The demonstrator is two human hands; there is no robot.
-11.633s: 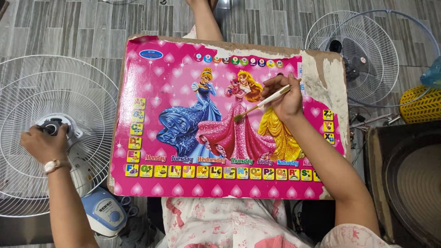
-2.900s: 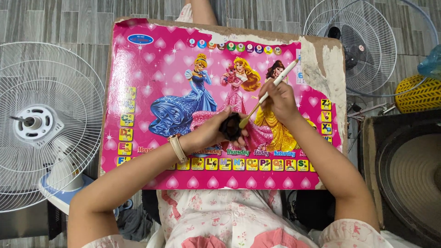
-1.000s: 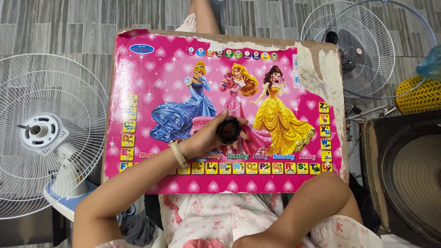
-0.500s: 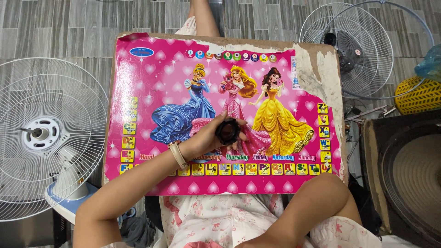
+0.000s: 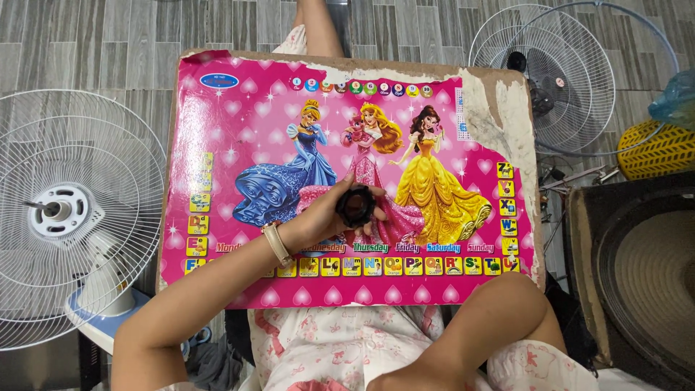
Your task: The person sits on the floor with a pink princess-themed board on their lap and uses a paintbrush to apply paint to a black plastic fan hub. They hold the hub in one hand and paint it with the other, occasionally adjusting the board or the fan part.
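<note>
A pink picture board [image 5: 239, 116] with three drawn figures in gowns lies across my lap. My left hand [image 5: 329, 213], with a wristband, rests near the board's middle and grips a small black round ring-shaped part [image 5: 355, 205]. My right hand is out of sight; only the bent right arm [image 5: 478, 326] shows at the bottom edge, drawn back toward my body. To my left stands a white fan [image 5: 61, 213] with its front grille off and its bare motor shaft showing.
A second fan grille and frame [image 5: 550, 72] lie on the grey plank floor at the upper right. A yellow basket [image 5: 659, 148] and a dark speaker box [image 5: 644, 275] sit at the right. The board's right edge is torn to bare cardboard.
The right hand, which held a brush over the board, has pulled back out of sight. The left hand came from the fan hub to the board and holds the black part still.
</note>
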